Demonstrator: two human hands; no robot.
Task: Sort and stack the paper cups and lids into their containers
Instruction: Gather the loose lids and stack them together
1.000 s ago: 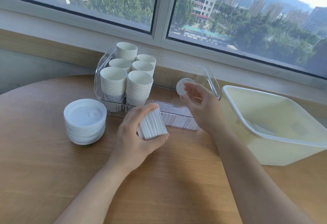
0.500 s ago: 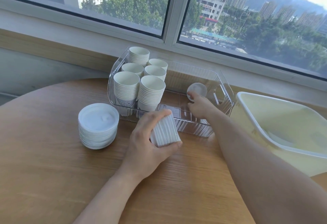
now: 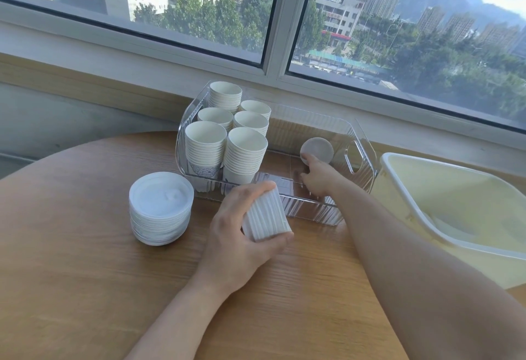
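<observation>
My left hand grips a white ribbed paper cup lying on its side on the table, just in front of the clear bin. My right hand reaches inside the bin's right part and holds a small round translucent lid on edge near the back wall. Several stacks of white paper cups fill the left part of the bin. A stack of white lids stands on the table left of the bin.
A pale yellow plastic tub sits at the right, close to the bin, with something white in its bottom. The round wooden table meets a window sill behind the bin.
My right hand has moved forward with the small lid, from above the bin's front edge down into its right part. The left hand still holds the ribbed cup in the same place.
</observation>
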